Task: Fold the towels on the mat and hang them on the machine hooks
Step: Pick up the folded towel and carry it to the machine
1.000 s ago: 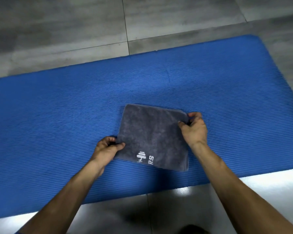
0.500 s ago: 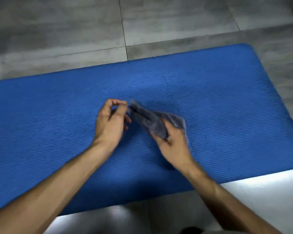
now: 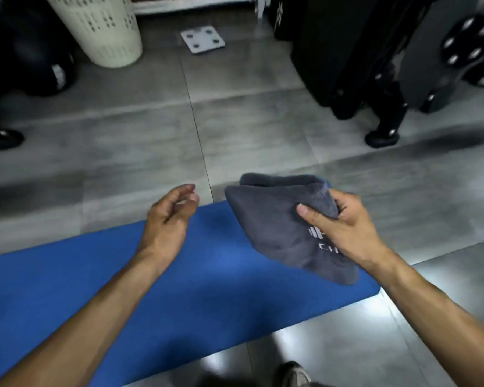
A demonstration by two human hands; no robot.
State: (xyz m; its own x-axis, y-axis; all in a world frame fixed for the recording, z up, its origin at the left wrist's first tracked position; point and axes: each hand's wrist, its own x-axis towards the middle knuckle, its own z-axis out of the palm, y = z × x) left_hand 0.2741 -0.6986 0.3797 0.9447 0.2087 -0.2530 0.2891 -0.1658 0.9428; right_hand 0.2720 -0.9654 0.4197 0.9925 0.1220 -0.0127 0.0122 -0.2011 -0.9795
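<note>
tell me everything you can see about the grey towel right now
The grey towel looks like soft, plush terry cloth, dark grey, folded into a thick bundle with a rolled edge along its top. White printing shows on its face, partly covered, so it cannot be read in full. It is lifted off the blue mat, hanging tilted with its lower corner drooping toward the mat's right end. Only the right hand touches it, thumb on the front and fingers curled behind. The left hand is apart, empty.
</note>
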